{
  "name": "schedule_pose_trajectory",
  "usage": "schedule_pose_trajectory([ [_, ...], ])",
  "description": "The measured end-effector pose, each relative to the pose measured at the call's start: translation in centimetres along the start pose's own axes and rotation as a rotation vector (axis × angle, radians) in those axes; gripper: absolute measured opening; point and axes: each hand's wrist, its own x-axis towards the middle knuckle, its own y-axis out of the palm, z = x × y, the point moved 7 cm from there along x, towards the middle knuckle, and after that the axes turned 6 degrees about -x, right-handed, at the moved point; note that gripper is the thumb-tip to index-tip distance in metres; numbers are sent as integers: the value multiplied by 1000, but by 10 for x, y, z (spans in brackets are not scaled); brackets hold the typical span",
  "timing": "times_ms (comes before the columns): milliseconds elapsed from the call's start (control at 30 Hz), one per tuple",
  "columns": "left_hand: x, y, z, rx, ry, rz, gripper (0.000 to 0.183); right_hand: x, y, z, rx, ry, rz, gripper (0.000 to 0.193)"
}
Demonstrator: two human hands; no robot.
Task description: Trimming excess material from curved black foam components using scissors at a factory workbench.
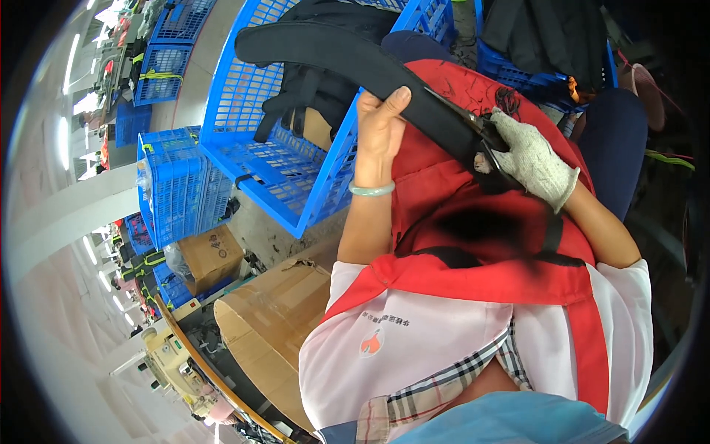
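A long, curved black padded strap (325, 52) stretches across my lap, its far end reaching over a blue crate. My bare left hand (381, 122), with a pale bangle at the wrist, pinches the strap near its middle, thumb on top. On my right hand (529, 155) is a knitted white glove, partly leaving the fingertips bare. It grips a pair of scissors (462, 112), whose metal blades point along the strap's edge toward my left hand. The black scissor handles are mostly hidden by the glove. Dark thread scraps lie on my red apron (444, 200).
The blue plastic crate (285, 166) at front left holds more black pieces (314, 89). Another crate at front right carries black fabric (543, 44). Stacked blue crates (181, 189), a brown carton (209, 255) and a large cardboard box (277, 325) stand to my left.
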Motion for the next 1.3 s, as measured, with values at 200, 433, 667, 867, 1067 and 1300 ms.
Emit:
schedule_pose_trajectory([
  [200, -5, 2, 5, -1, 11, 28, 23, 2, -3, 13, -395, -72, -68, 86],
  [433, -4, 6, 12, -85, -34, 66, 23, 1, -4, 2, -383, -5, -42, 93],
  [667, -5, 3, 14, -82, -24, 56, 23, 4, -5, 12, -399, -48, -108, 87],
  [867, -7, 7, 12, -75, -13, 92, 24, 6, -5, 23, -269, -84, -71, 81],
  [1067, -7, 11, 17, -77, -6, 117, 24, 11, 0, 6, -42, -21, -57, 71],
  [1300, -9, 19, 16, -64, -8, 132, 25, 11, -9, 28, -337, -112, -104, 76],
])
